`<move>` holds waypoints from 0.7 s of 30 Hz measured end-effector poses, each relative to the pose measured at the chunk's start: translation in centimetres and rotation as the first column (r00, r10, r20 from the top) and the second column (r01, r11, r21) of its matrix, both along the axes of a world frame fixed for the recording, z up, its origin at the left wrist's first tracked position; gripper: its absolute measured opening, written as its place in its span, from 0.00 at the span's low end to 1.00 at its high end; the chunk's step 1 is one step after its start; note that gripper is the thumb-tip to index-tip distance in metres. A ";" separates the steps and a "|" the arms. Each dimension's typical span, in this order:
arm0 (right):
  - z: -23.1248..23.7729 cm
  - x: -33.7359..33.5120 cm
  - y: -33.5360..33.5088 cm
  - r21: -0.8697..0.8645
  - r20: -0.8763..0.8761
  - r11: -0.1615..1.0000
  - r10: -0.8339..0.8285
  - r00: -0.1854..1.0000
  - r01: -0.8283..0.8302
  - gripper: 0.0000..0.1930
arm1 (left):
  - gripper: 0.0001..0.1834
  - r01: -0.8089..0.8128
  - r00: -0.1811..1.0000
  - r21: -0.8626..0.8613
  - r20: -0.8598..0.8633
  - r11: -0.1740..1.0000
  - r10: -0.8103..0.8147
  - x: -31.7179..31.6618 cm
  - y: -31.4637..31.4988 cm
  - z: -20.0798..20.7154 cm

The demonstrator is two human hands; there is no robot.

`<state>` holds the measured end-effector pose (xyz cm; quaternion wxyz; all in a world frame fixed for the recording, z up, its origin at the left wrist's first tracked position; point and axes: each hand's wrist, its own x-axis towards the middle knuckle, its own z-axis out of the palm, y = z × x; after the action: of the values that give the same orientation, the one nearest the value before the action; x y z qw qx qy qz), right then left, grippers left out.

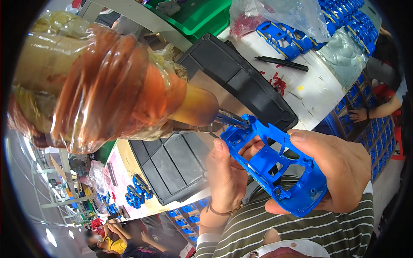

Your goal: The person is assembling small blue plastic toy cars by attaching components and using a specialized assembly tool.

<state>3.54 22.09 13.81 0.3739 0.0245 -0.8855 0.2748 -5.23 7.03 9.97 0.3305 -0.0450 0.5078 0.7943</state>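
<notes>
Both hands hold a blue plastic toy car body, turned so its hollow underside shows window openings and small posts. My left hand grips its left edge, with the thumb along the rim and fingers partly behind the shell. Wrapped round the opposite end is my right hand, its thumb on the upper edge. A thin metal tip reaches into the far corner of the shell, seeming to touch it. That tip comes out of a thick tool bound in orange-brown tape and clear film.
Black plastic trays lie beyond the shell. On the white table are a black pen-like tool, red scraps and more blue car bodies. A green bin stands behind. Another person's hand is over filled trays at right.
</notes>
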 end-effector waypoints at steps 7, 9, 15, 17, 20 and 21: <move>0.0 -1.0 -0.3 0.093 -0.096 0.996 0.001 0.995 0.008 0.38 | 0.36 0.020 0.999 0.035 0.037 0.999 -0.021 -0.3 -0.4 -0.2; 0.0 -1.0 -0.3 0.099 -0.107 0.995 -0.006 0.994 0.016 0.37 | 0.36 0.009 0.997 0.050 0.073 0.999 -0.013 -0.4 -0.5 -0.4; -0.3 -0.9 -0.4 0.103 -0.096 0.994 -0.023 0.995 0.033 0.37 | 0.36 0.044 0.997 -0.025 0.060 0.999 -0.043 -0.7 -0.5 -0.8; -0.2 -1.0 -0.5 0.104 -0.087 0.994 -0.017 0.996 0.026 0.37 | 0.35 0.059 0.998 -0.047 0.034 0.997 -0.057 -0.7 -0.7 -0.8; 0.5 -1.0 -0.5 0.115 -0.081 0.992 -0.033 0.996 0.043 0.37 | 0.35 0.083 0.995 -0.040 -0.049 0.996 -0.085 -0.6 -0.6 0.1; 0.4 -0.9 -0.4 0.110 -0.088 0.993 -0.034 0.996 0.043 0.37 | 0.35 0.096 0.990 -0.052 -0.097 0.994 -0.101 -0.5 -0.6 0.0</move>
<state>2.61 21.67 14.20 0.4148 0.0399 -0.8829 0.2164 -5.73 6.44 9.95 0.3426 0.0120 0.5437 0.7661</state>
